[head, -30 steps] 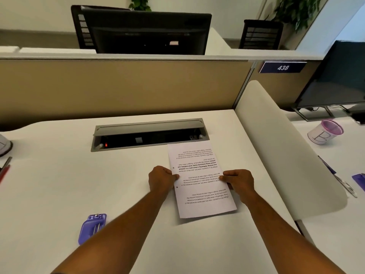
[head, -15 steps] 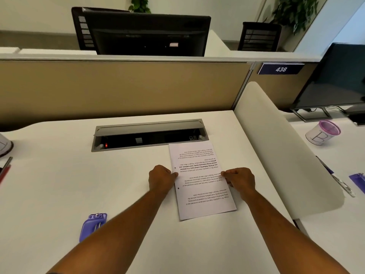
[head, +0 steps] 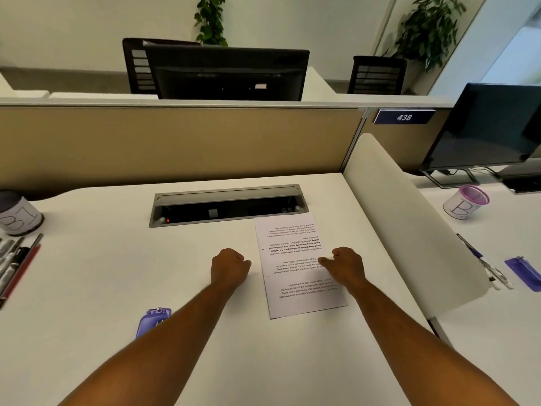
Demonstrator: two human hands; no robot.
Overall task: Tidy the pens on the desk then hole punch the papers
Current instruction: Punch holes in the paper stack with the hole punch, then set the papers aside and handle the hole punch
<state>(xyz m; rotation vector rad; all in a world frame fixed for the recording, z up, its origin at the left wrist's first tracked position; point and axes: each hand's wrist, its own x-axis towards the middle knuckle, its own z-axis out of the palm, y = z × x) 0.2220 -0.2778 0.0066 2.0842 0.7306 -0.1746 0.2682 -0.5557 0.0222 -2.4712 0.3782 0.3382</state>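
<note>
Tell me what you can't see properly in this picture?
- Hole punch: head view, the left forearm covers part of it.
- Pens: cut off by the left edge.
- Text on the paper: upside down and too small to read.
- Left hand and right hand: seen from behind, so the fingertips are hidden.
- Cable tray: too dark inside.

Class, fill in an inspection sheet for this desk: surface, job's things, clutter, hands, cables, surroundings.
Surface: white desk with an open cable tray.
Job's things: printed paper lying flat, holes along its left edge; purple hole punch; pens at the left edge beside a labelled cup.
Clutter: nothing seen.
Hands: left hand curled beside the paper; right hand resting on it.
Cables: nothing seen.
Surroundings: partition, monitor, neighbouring desk.
</note>
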